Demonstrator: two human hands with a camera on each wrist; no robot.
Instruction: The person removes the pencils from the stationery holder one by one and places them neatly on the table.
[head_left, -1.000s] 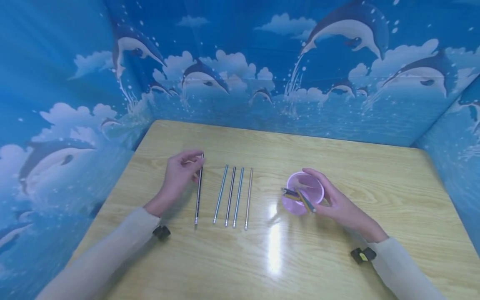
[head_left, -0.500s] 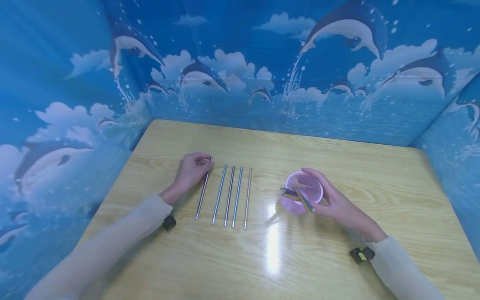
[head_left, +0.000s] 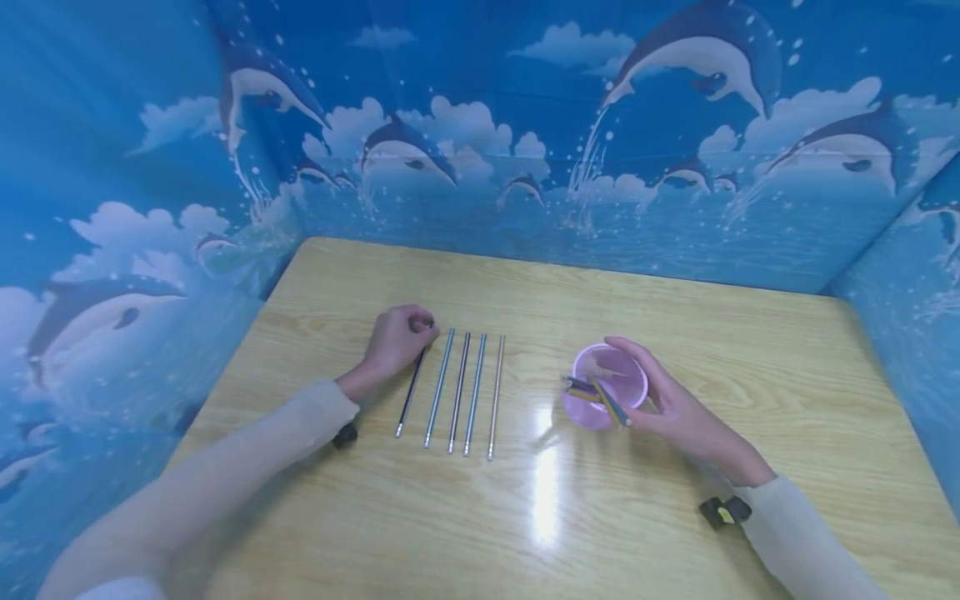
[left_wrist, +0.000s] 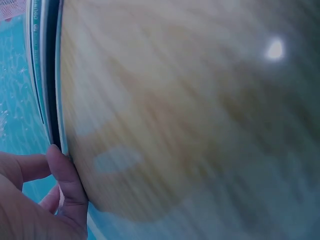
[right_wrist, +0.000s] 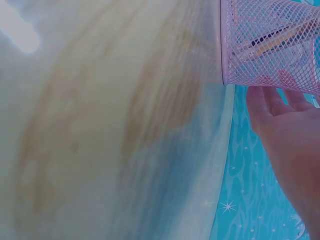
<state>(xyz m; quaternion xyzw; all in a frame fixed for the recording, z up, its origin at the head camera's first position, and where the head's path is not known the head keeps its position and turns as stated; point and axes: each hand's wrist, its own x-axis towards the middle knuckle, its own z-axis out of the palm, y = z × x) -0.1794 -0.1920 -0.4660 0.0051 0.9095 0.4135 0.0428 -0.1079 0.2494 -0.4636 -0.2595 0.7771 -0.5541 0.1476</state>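
Observation:
My left hand (head_left: 393,342) pinches the far end of a dark pencil (head_left: 411,396), whose eraser end points towards me. The pencil lies at the left end of a row of several pencils (head_left: 459,393), roughly parallel to them with a small gap. In the left wrist view, thumb and fingertips of the left hand (left_wrist: 55,195) meet at the pencil's end. Over on the right, my right hand (head_left: 671,412) holds a pink mesh pen cup (head_left: 579,413) by its right side. Several pencils (head_left: 612,403) lean inside the cup. The mesh wall (right_wrist: 270,50) shows closely in the right wrist view.
All of this stands on a wood-grain table (head_left: 630,533) with a bright light reflection between row and cup. A blue dolphin-print curtain (head_left: 465,208) runs along its back and sides. Dark wrist cameras (head_left: 725,511) sit on both wrists.
My left hand has moved right, drawing the dark pencil closer to the row. My right hand and the pen cup have stayed in place.

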